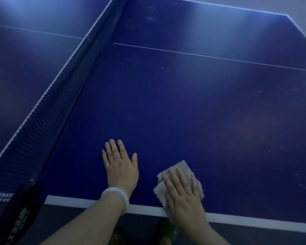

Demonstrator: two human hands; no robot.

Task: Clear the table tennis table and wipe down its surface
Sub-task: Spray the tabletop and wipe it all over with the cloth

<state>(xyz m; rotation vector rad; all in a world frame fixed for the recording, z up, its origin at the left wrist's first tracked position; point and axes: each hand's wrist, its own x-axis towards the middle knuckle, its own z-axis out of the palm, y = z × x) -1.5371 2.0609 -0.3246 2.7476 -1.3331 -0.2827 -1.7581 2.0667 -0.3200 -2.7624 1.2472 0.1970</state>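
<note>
The blue table tennis table [193, 106] fills the view, with a white line along its near edge. My right hand [183, 193] lies flat, fingers straight, pressing a grey cloth [181, 167] onto the surface just inside that edge. My left hand [119, 165] rests flat on the bare table to the left of the cloth, fingers spread, with a pale bangle on the wrist. Nothing else lies on the surface.
The dark net [60, 96] with its white top band runs diagonally from the lower left to the top middle, left of my hands. A thin white centre line [210, 57] crosses the far half. Faint smudges mark the right side. Floor and my feet show below the edge.
</note>
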